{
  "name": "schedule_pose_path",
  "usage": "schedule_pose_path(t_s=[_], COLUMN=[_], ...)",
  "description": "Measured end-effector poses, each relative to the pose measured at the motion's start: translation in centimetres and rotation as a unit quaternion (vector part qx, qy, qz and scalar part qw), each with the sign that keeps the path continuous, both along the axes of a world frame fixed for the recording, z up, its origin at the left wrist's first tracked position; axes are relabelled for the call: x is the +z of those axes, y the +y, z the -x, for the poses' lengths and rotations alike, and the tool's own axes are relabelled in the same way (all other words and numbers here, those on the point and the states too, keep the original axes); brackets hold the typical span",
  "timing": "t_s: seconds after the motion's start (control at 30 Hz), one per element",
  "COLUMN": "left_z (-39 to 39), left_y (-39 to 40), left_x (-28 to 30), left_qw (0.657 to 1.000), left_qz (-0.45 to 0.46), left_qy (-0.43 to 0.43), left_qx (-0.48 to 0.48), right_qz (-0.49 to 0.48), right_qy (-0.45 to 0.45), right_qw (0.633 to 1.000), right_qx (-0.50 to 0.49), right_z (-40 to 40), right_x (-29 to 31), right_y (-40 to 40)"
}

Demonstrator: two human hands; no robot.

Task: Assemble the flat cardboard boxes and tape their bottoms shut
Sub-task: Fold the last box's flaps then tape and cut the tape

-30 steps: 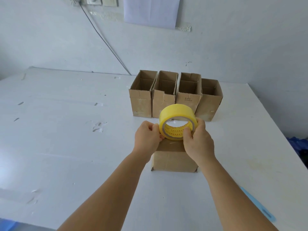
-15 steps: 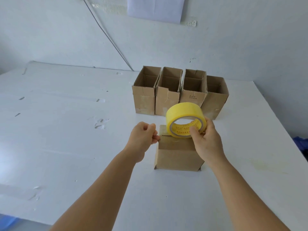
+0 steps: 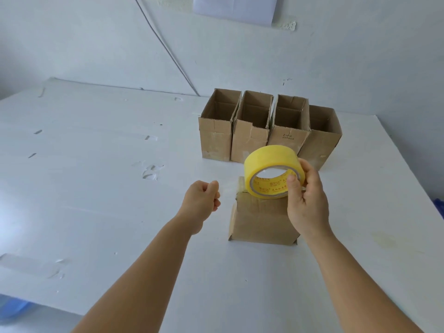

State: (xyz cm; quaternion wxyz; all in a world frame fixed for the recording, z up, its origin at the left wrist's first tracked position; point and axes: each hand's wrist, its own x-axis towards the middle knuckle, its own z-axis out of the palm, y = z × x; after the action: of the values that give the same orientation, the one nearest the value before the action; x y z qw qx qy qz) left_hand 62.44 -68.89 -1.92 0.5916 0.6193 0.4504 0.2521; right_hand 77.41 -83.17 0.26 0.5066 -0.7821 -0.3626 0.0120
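A small cardboard box [image 3: 262, 222] stands upside down on the white table [image 3: 108, 188], its closed bottom flaps facing up. Just above its far edge my right hand [image 3: 305, 203] holds a yellow tape roll [image 3: 271, 159] upright, thumb inside the core. To the left of the box, my left hand [image 3: 201, 200] has its fingers pinched together. A faint clear strip of tape [image 3: 236, 186] stretches from those fingers to the roll.
Several assembled open-topped boxes [image 3: 254, 140] stand in a row behind the roll, near the wall. Scraps of clear tape [image 3: 151, 171] stick to the table on the left. The table's right edge runs close to my right arm. A cable [image 3: 168, 54] hangs down the wall.
My left hand has drawn away leftwards from the roll, pulling out a short length of tape. My right hand keeps the roll over the box's far edge.
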Motion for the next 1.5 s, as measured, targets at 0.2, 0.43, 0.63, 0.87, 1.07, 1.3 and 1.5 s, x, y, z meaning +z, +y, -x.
schedule_pose_path(t_s=[0.2, 0.43, 0.63, 0.87, 1.07, 1.3, 1.5], left_z=[-0.8, -1.4, -2.7, -0.2, 0.4, -1.3, -2.9], left_y=[-0.6, -2.1, -3.2, -5.1, -6.8, -3.2, -2.3], left_x=[-1.3, -2.3, -3.3, -4.2, -2.7, 0.4, -0.2], left_qw=[0.999, 0.998, 0.995, 0.993, 0.962, 0.923, 0.91], left_qz=[0.033, 0.034, -0.008, -0.108, -0.161, -0.282, -0.309], left_qy=[0.004, 0.003, 0.095, 0.055, 0.017, 0.007, 0.041], left_qx=[-0.021, -0.048, -0.017, 0.015, -0.219, -0.264, -0.272], right_qz=[-0.008, 0.002, 0.017, 0.023, 0.03, 0.018, -0.019], right_qy=[0.015, 0.021, 0.008, -0.003, 0.007, 0.084, 0.219], right_qw=[1.0, 1.0, 1.0, 1.0, 1.0, 0.996, 0.969], right_qx=[-0.001, 0.009, 0.005, 0.004, -0.004, 0.027, 0.116], right_z=[-0.1, 0.2, -0.1, -0.1, 0.1, 0.0, -1.4], right_x=[-0.1, -0.1, -0.2, -0.2, -0.3, 0.5, 1.2], right_y=[-0.2, -0.3, -0.3, -0.4, -0.3, -0.2, -1.1])
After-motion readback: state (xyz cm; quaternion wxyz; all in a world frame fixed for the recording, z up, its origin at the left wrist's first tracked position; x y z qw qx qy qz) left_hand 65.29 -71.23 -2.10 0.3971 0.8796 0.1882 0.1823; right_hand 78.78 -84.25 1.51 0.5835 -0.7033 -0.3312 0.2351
